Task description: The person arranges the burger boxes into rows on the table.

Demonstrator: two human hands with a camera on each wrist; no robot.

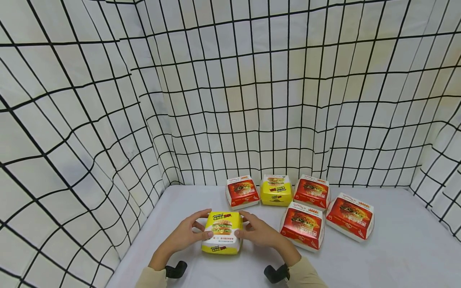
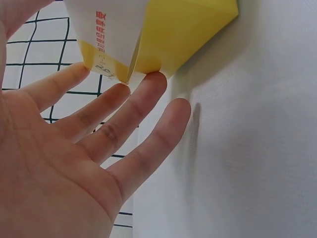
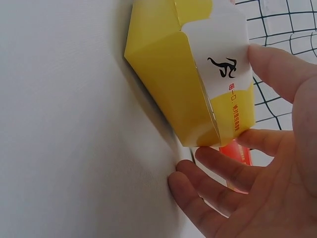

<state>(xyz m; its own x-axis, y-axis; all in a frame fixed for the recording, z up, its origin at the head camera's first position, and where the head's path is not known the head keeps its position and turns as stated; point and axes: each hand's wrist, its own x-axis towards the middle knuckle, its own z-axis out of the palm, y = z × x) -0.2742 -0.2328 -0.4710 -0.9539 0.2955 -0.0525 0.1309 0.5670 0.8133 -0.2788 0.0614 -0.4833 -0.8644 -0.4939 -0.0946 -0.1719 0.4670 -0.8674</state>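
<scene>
Evidently we have black-gridded white walls [image 1: 248,92] around us and a white table [image 1: 396,240] before us. Toward its back and right we count four red burger boxes [image 1: 302,227], a yellow box [image 1: 276,192] standing between two of them. Nearer us, toward the left, is the yellow-and-white box [image 1: 221,229]; we cannot tell whether it touches the tabletop. Our left hand [image 1: 189,234] and right hand [image 1: 260,230] pinch it from opposite sides, thumbs on top. On its side we see a small black figure [image 3: 223,67].
</scene>
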